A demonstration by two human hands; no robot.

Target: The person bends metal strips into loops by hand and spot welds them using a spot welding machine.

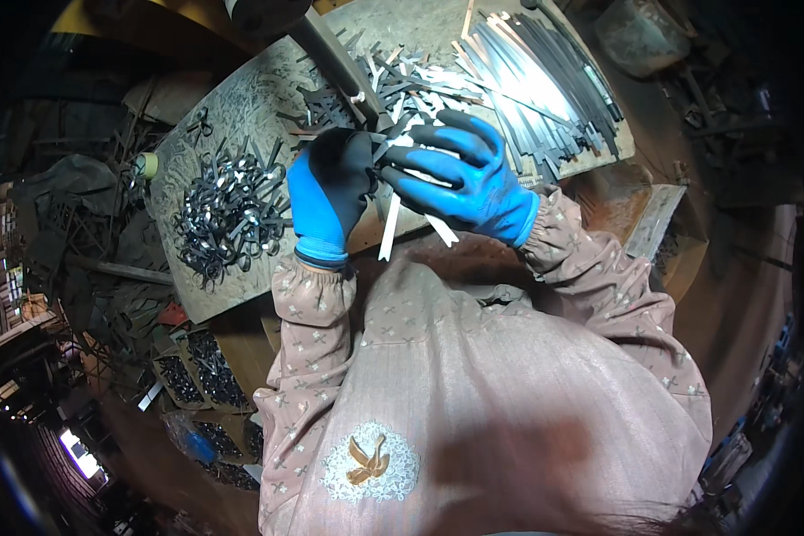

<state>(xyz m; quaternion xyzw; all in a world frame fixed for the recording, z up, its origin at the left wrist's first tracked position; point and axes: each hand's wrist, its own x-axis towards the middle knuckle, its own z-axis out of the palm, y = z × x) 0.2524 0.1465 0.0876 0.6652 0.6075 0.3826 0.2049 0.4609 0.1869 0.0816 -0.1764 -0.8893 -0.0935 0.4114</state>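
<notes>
Both hands wear blue gloves with black palms and fingers, and they meet at the foot of a dark metal post [335, 67]. My left hand [330, 183] is closed at the left end of a metal strip, its fingertips mostly hidden. From the right, my right hand [460, 174] curls over the metal strips [390, 228], fingers bent toward the left hand. Two bright strip ends with notched tips stick out below the hands, toward my body. Whether they belong to one bent piece or two cannot be seen.
A pile of bent metal loops [228, 214] lies left on the worn board [201, 299]. Loose cut strips [420, 80] lie behind my hands, long straight strips [540, 85] at right. Boxes of small dark parts [210, 366] stand lower left; a rusty metal tray [652, 214] is at right.
</notes>
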